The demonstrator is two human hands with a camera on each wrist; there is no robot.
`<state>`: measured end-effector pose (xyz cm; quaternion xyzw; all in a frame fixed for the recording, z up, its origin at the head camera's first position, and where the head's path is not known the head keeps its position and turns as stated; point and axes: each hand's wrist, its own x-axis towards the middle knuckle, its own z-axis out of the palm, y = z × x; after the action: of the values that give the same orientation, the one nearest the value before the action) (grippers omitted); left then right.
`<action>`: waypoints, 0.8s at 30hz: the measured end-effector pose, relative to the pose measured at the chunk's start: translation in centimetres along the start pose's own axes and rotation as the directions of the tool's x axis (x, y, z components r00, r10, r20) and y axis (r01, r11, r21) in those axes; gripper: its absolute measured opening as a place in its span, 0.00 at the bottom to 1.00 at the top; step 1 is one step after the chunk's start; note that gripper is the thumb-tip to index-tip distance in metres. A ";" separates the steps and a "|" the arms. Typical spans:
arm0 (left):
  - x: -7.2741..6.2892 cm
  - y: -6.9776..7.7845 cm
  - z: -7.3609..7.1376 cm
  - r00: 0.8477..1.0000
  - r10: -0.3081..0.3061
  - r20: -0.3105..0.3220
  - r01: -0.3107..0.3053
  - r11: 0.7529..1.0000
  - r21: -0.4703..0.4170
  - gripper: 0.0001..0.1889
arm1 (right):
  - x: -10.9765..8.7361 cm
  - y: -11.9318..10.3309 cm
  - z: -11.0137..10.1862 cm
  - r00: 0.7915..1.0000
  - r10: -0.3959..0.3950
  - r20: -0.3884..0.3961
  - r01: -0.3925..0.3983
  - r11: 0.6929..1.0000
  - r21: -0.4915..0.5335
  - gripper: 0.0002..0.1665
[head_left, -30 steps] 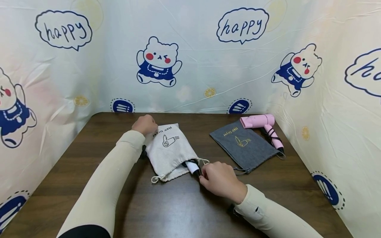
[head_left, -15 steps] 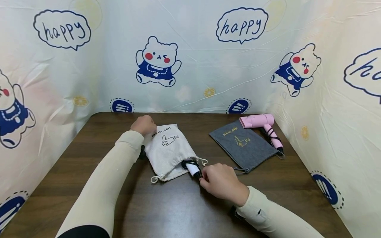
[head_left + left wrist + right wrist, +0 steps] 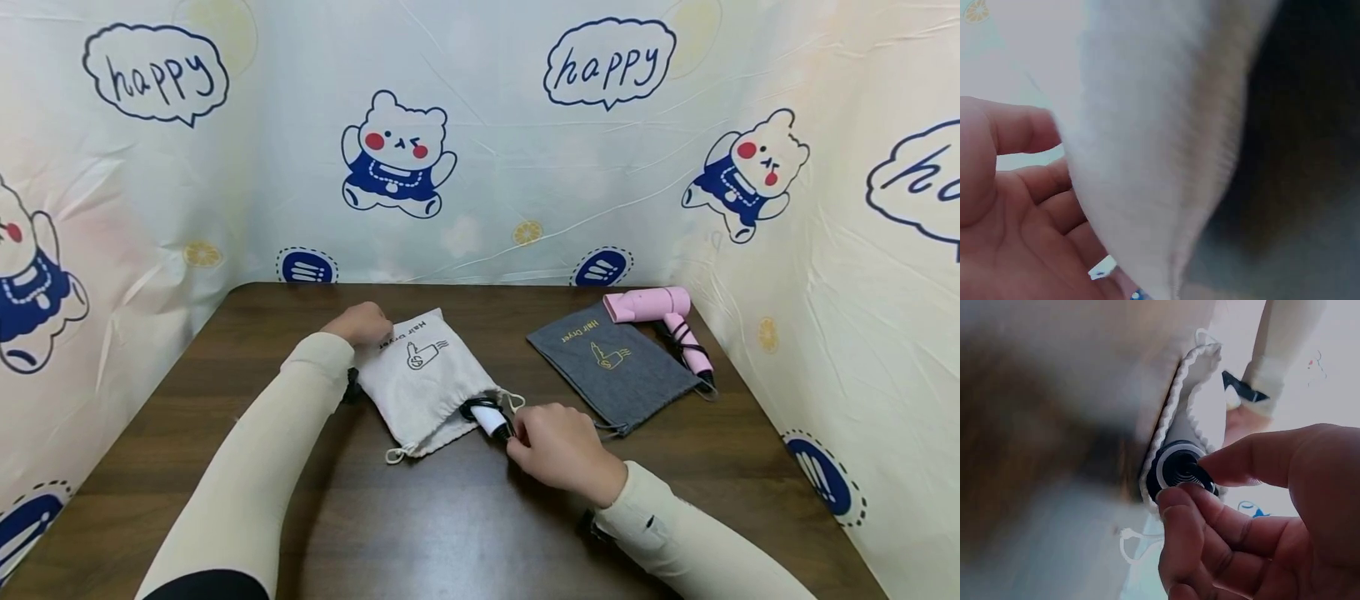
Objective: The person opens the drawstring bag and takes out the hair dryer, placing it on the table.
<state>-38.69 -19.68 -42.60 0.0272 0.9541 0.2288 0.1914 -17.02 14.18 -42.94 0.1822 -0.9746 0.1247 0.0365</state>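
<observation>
An off-white drawstring bag point(image 3: 427, 387) printed "Hair Dryer" lies mid-table, its open mouth toward the lower right. My left hand point(image 3: 362, 325) pinches its far left corner; in the left wrist view, that hand's point(image 3: 1029, 219) thumb and fingers meet the edge of the cloth point(image 3: 1141, 125). Out of the mouth sticks the white handle point(image 3: 489, 419) of a hair dryer, a black cord wound on it; the remainder is hidden inside. My right hand point(image 3: 566, 450) pinches the black cord end of that handle, seen close in the right wrist view between thumb and fingers point(image 3: 1225, 464).
On the right side of the brown table point(image 3: 420, 533), a grey drawstring bag point(image 3: 611, 367) lies flat. A pink hair dryer point(image 3: 648, 306) with its cord wrapped round the handle rests partly over that bag's far corner. A printed curtain point(image 3: 487, 183) stands behind the table.
My left hand has shifted slightly left and nearer, drawing the bag's corner with it. My right hand moved slightly right, and a little more of the handle and cord shows outside the mouth.
</observation>
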 end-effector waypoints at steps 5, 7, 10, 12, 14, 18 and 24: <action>0.0 -2.1 -0.1 0.996 0.059 0.062 -0.055 0.997 -0.057 0.18 | 1.0 0.1 0.3 0.998 0.052 0.025 -0.051 0.999 -0.005 0.09; 0.0 -2.8 -0.2 0.993 0.080 0.084 -0.075 0.995 -0.061 0.19 | 1.5 0.0 0.4 0.996 0.067 0.057 -0.067 0.998 0.005 0.10; 0.1 -3.3 -0.2 0.991 0.088 0.105 -0.083 0.995 -0.056 0.19 | 2.2 -0.2 0.7 0.992 0.076 0.096 -0.078 0.997 0.015 0.15; 0.2 -3.5 -0.3 0.989 0.095 0.111 -0.091 0.995 -0.035 0.18 | 2.6 -0.3 0.9 0.990 0.081 0.112 -0.083 0.996 0.014 0.20; 0.2 -3.5 -0.3 0.989 0.094 0.113 -0.092 0.996 -0.019 0.17 | 3.1 -0.5 1.1 0.990 0.086 0.112 -0.088 0.996 0.009 0.24; 0.1 -3.3 -0.6 0.987 0.091 0.132 -0.092 0.996 0.007 0.17 | 3.7 -0.6 1.6 0.988 0.102 0.114 -0.102 0.995 -0.003 0.27; 0.2 -3.3 -0.8 0.984 0.105 0.147 -0.114 0.992 0.059 0.15 | 4.1 -0.8 1.8 0.989 0.107 0.100 -0.105 0.994 -0.018 0.26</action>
<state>-39.03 -22.99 -43.48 0.1025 0.9421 0.2040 0.2457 -20.56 11.57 -44.01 0.1359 -0.9843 0.1108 -0.0183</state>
